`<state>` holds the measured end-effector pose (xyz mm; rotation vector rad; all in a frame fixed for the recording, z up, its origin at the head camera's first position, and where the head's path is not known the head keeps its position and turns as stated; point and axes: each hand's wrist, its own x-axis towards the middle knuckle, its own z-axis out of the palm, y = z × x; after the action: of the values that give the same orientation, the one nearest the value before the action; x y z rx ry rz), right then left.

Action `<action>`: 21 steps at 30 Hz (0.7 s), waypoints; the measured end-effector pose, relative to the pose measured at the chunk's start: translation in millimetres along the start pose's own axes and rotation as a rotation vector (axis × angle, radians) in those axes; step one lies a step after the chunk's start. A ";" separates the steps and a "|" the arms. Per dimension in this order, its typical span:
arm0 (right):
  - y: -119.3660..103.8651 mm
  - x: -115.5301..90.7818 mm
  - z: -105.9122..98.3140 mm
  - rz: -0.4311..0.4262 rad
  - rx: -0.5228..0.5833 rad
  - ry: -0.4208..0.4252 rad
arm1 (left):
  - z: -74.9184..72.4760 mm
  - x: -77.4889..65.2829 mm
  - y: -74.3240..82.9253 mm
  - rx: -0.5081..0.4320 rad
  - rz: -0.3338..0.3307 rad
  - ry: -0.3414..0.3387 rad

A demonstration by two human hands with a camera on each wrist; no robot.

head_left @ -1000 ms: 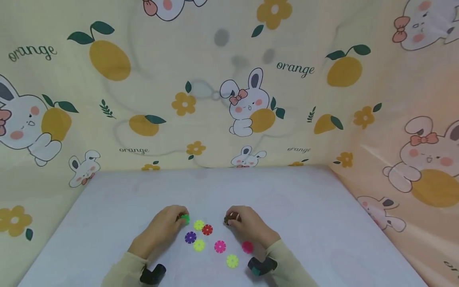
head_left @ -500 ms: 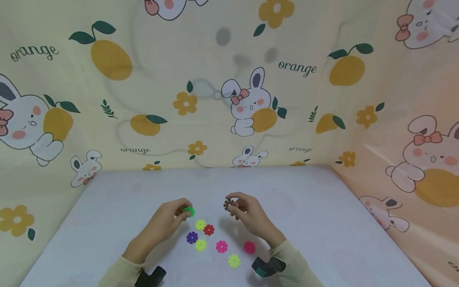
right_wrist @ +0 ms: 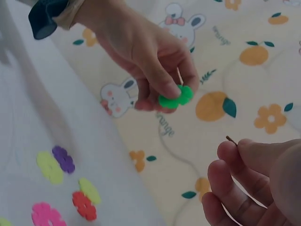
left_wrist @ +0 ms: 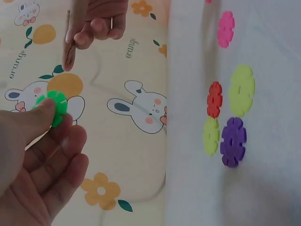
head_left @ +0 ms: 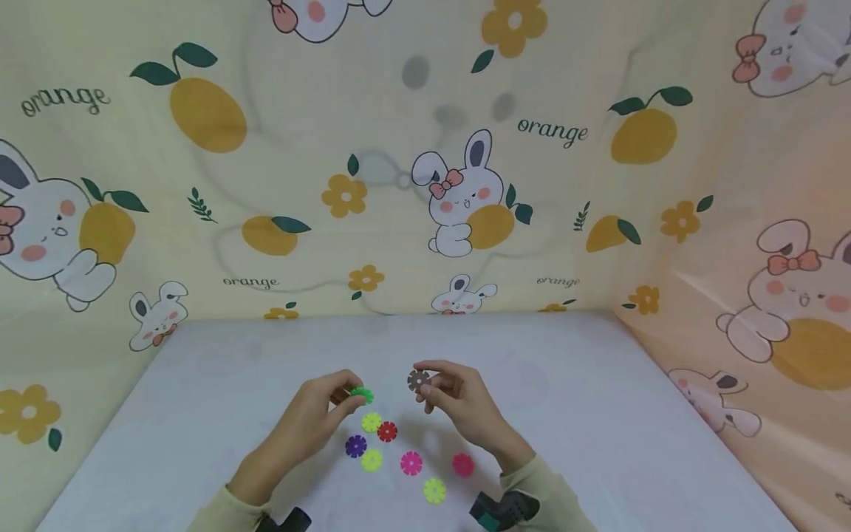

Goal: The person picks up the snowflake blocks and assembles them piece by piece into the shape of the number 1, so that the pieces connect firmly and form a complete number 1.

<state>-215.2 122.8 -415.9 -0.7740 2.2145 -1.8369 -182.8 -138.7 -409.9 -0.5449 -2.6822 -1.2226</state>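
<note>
Space separates edges of the green disc [head_left: 365,395] and brown disc [head_left: 417,380].

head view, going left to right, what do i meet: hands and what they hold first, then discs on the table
First: left hand, green disc, brown disc, right hand. Then: purple disc, two yellow discs about level, red disc, pink disc, single yellow disc, deeper pink disc.

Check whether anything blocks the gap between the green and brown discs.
Nothing visible does: the left hand pinches the green disc, the right hand the brown disc, with open air between. Other discs lie below, on the table.
</note>
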 end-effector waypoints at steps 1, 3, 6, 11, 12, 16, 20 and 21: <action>-0.5 -0.3 0.9 0.003 0.026 -0.004 | 0.2 -0.5 1.0 -0.011 -0.004 -0.006; -1.5 -0.7 2.5 0.002 0.074 -0.011 | 0.9 -1.5 1.9 -0.034 -0.005 -0.017; -3.5 -1.4 5.4 0.001 0.140 -0.020 | 2.0 -2.0 3.0 -0.061 0.016 -0.017; -6.9 -2.5 12.1 0.013 0.187 -0.023 | 1.4 -3.7 8.1 -0.081 0.086 0.012; -7.4 -2.8 13.4 0.017 0.192 -0.022 | 1.6 -4.0 9.5 -0.078 0.093 0.017; -7.3 -3.2 17.9 0.025 0.217 -0.028 | 3.5 -4.4 13.3 -0.043 0.095 0.035; -6.1 -2.6 21.6 0.040 0.214 -0.041 | 5.2 -4.8 16.1 0.016 0.108 0.048; -5.9 -2.3 22.2 0.044 0.212 -0.045 | 5.3 -4.8 16.6 0.035 0.119 0.052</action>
<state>-201.9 104.0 -415.8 -0.7126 1.9526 -1.9716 -171.9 -126.0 -403.1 -0.6489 -2.5820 -1.1407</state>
